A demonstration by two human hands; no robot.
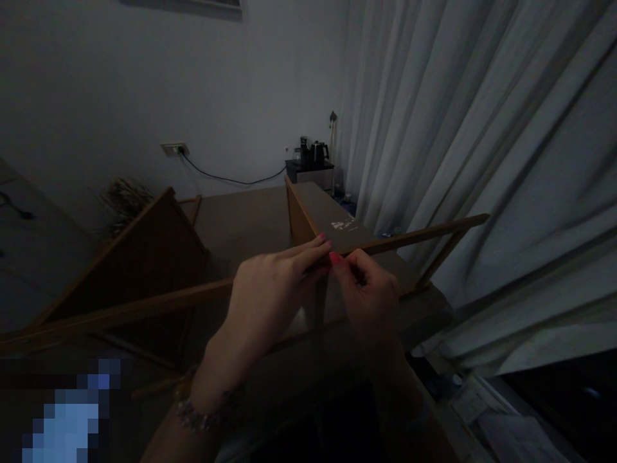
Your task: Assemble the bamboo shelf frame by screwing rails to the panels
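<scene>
A long wooden rail (409, 239) crosses in front of me, rising from the lower left to the right; it is part of a wooden frame standing on a table. My left hand (270, 292) is closed over the rail near its middle, fingertips together on the top. Close beside those fingertips, my right hand (370, 292) is curled in a pinch at the rail. Whatever lies between its thumb and finger is hidden. A wooden divider (301, 206) runs back from near my fingers, and a dark brown panel (139, 270) slants at the left.
Small pale scraps (343, 224) lie on the tabletop (241, 212). A black kettle (318, 153) stands on a small cabinet (311, 173) at the back. Its cable (231, 180) leads to a wall socket (174, 149). Curtains (434, 128) hang along the right; papers (486, 402) lie lower right.
</scene>
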